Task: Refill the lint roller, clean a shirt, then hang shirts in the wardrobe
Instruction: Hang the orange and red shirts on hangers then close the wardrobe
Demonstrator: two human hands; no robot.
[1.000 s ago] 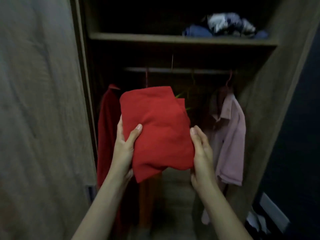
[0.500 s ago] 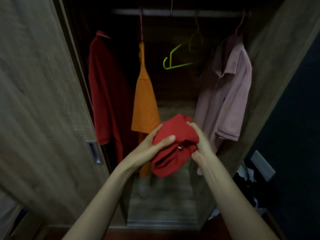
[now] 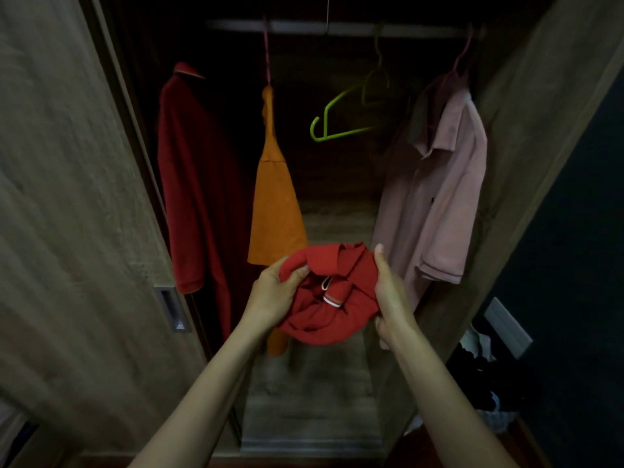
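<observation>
with the left hand and right hand curled tight on the bunched red fabric polo shirt below the empty lime-green plastic hanger, find the collar and open the shirt fully.

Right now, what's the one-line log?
left hand, right hand: grip red shirt | green hanger: empty | shirt: not hung
</observation>
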